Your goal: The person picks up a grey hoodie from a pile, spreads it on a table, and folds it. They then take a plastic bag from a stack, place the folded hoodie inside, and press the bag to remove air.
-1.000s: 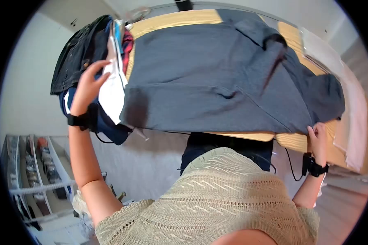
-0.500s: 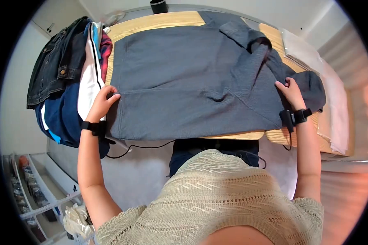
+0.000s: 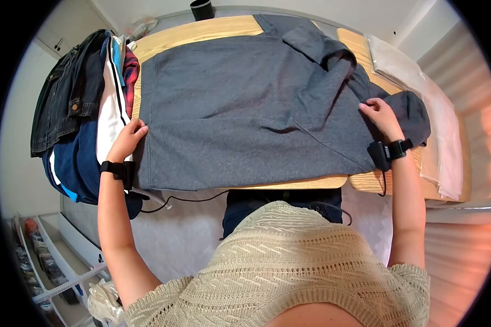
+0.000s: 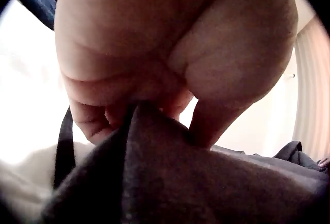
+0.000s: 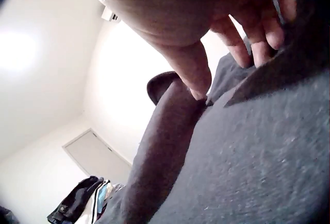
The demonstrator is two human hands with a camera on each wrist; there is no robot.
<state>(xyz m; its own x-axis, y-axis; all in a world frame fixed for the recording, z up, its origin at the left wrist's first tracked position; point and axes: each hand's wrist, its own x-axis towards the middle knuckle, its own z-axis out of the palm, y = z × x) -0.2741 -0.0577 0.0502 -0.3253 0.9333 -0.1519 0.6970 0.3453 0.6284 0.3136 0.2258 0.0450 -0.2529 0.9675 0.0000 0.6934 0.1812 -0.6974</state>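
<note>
A dark grey garment (image 3: 218, 109) lies spread across the wooden table, its hem at the left and its sleeves bunched at the right. The left hand (image 3: 126, 140) pinches the hem edge; in the left wrist view a raised fold of the cloth (image 4: 154, 172) sits between the fingers and thumb of that hand (image 4: 170, 54). On the right side of the garment, near the sleeve, the right hand (image 3: 381, 117) touches the cloth. The right wrist view shows that hand's thumb and fingertips (image 5: 260, 54) against the grey fabric (image 5: 247, 147); whether it pinches a fold is unclear.
Several clothes, among them a black denim jacket (image 3: 65, 92) and white cloth (image 3: 110, 103), are piled at the table's left. White packaged fabric (image 3: 442, 125) lies at the right. A black cup (image 3: 202, 10) stands behind the wooden table (image 3: 191, 34). A cable (image 3: 199, 200) hangs along the front edge.
The left hand moved from above the clothes pile to the garment's hem and took hold of it. The right hand left the front right corner and moved farther up the garment. The view shifted.
</note>
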